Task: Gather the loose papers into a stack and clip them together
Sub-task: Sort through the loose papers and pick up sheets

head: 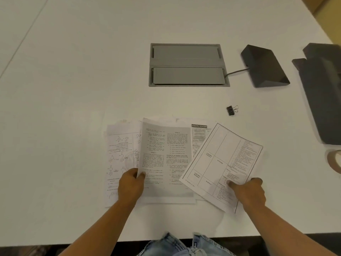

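Several printed papers lie overlapping on the white table (73,89) in front of me. My left hand (130,185) pinches the left edge of a two-column text sheet (166,157), which is lifted slightly over a chemistry-diagram sheet (120,150). My right hand (248,193) pinches the lower right corner of a tilted sheet with a grid table (221,163). A sheet with a dark "ANKING SYSTEM" heading (199,133) peeks out between them. A small black binder clip (231,110) lies on the table beyond the papers, to the right, untouched.
A grey recessed cable hatch (188,64) sits in the table's middle. A dark wedge-shaped box (263,66) with a cable lies to its right, a dark tray (324,93) at the right edge, and a tape roll (335,160) below it.
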Demonstrator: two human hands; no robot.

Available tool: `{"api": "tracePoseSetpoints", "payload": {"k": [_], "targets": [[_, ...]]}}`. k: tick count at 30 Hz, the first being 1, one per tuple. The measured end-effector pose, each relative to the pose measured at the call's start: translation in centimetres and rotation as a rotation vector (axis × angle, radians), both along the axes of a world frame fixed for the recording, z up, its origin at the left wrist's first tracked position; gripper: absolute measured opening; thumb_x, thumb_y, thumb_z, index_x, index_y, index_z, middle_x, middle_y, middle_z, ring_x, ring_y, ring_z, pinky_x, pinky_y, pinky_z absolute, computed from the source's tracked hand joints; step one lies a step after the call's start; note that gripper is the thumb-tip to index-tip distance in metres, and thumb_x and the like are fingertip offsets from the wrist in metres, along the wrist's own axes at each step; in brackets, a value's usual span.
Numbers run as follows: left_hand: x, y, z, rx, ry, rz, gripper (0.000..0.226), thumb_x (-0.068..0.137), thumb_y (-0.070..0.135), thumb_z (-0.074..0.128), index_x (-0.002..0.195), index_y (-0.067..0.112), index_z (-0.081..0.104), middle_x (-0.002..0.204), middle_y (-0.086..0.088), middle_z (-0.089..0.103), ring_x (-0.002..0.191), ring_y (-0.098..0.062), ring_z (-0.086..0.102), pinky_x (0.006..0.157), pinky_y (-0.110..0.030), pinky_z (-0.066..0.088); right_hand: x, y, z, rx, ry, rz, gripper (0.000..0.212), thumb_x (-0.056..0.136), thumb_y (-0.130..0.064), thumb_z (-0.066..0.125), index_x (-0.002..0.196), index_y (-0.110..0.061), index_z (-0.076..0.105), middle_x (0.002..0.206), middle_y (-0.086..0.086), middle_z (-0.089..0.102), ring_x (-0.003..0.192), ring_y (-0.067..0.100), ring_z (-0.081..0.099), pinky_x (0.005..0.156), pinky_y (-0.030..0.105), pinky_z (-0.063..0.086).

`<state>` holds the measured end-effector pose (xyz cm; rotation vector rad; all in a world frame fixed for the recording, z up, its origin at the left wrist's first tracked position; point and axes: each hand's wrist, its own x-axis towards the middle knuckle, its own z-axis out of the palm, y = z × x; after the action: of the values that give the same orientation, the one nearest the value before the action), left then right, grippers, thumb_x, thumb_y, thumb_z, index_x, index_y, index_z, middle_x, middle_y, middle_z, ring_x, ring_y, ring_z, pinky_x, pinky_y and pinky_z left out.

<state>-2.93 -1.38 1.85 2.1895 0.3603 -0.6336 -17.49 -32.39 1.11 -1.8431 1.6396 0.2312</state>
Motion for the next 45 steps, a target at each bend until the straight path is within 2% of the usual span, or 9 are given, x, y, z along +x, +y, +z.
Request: {"api": "tracePoseSetpoints", "payload": {"k": [6,10,18,26,29,33,36,40,45], "targets": [[-0.8,0.3,1.4,-0.167,-0.034,0.045,0.023,0.101,0.021,0.052,0.115,0.013,0.069,0.099,-0.001,0.072,0.091,-0.025,0.067,0.084,-0.039,0.057,-0.5,-1.2,1.0,0.104,-0.325,-0.104,0.029,0.087,-0.022,0.071,0.087,0.006,0.062,0.091,0.027,0.068,0.074,0.034,0.064,0.058,0.043,0.059],[-1.1,0.5,2.1,-0.235,-0.037,0.112,0.021,0.101,0.02,0.053,0.113,0.015,0.07,0.095,0.004,0.072,0.088,-0.022,0.069,0.072,-0.028,0.055,-1.2,-1.7,4.1,0.17,-0.562,-0.104,0.014,0.092,-0.016,0.065,0.103,-0.008,0.067,0.1,0.008,0.069,0.08,0.016,0.063,0.079,0.033,0.05],[-2.3,-0.5,4.2,-0.469,0.087,0.202,0.016,0.097,0.016,0.059,0.104,0.019,0.073,0.099,0.0,0.078,0.09,-0.019,0.073,0.075,-0.028,0.058,-0.9,0.5,6.5,0.433,-0.725,-0.089,0.019,0.087,-0.016,0.068,0.105,-0.011,0.071,0.096,0.002,0.078,0.087,0.02,0.075,0.065,0.024,0.06],[-3.1,-2.8,5.7,-0.605,0.188,0.09,0.021,0.095,0.022,0.061,0.109,0.016,0.076,0.11,0.001,0.077,0.106,-0.017,0.072,0.101,-0.042,0.051,1.5,2.5,7.1,0.665,-0.8,-0.086,0.037,0.089,-0.028,0.066,0.126,-0.025,0.063,0.117,-0.004,0.073,0.108,0.017,0.069,0.097,0.043,0.051],[-2.8,-3.3,6.2,-0.589,0.189,0.034,0.022,0.097,0.025,0.058,0.109,0.019,0.076,0.108,0.003,0.078,0.104,-0.014,0.072,0.101,-0.042,0.051,1.9,2.2,7.5,0.723,-0.805,-0.082,0.035,0.09,-0.03,0.063,0.125,-0.022,0.063,0.116,0.0,0.074,0.106,0.019,0.071,0.096,0.046,0.052],[-1.9,-3.1,6.7,-0.585,0.19,-0.002,0.024,0.098,0.029,0.056,0.112,0.021,0.075,0.109,0.001,0.078,0.105,-0.018,0.072,0.1,-0.045,0.052,2.0,1.7,7.8,0.668,-0.778,0.079,0.079,0.058,-0.051,0.087,0.124,-0.016,0.065,0.117,0.003,0.073,0.107,0.021,0.07,0.095,0.044,0.053],[-1.6,-3.1,7.1,-0.585,0.189,-0.017,0.025,0.099,0.027,0.054,0.114,0.02,0.073,0.111,0.002,0.077,0.108,-0.022,0.071,0.099,-0.046,0.053,2.0,1.5,7.7,0.671,-0.786,0.103,0.064,0.064,-0.033,0.086,0.121,-0.012,0.066,0.114,0.007,0.074,0.103,0.025,0.072,0.086,0.04,0.058],[-1.5,-3.6,8.0,-0.587,0.152,-0.028,0.023,0.098,0.032,0.053,0.11,0.03,0.073,0.11,0.015,0.075,0.107,-0.005,0.068,0.098,-0.03,0.051,2.2,1.8,7.8,0.685,-0.785,0.126,0.042,0.077,-0.017,0.076,0.118,-0.009,0.066,0.111,0.009,0.075,0.1,0.028,0.073,0.08,0.037,0.06],[-1.6,-4.2,8.4,-0.573,0.086,-0.009,0.027,0.095,0.035,0.056,0.118,0.029,0.067,0.115,0.017,0.072,0.109,-0.002,0.065,0.085,-0.016,0.05,2.5,2.5,8.0,0.62,-0.767,0.131,0.058,0.068,-0.04,0.083,0.118,-0.015,0.065,0.106,0.005,0.077,0.095,0.026,0.074,0.077,0.037,0.061]]}}
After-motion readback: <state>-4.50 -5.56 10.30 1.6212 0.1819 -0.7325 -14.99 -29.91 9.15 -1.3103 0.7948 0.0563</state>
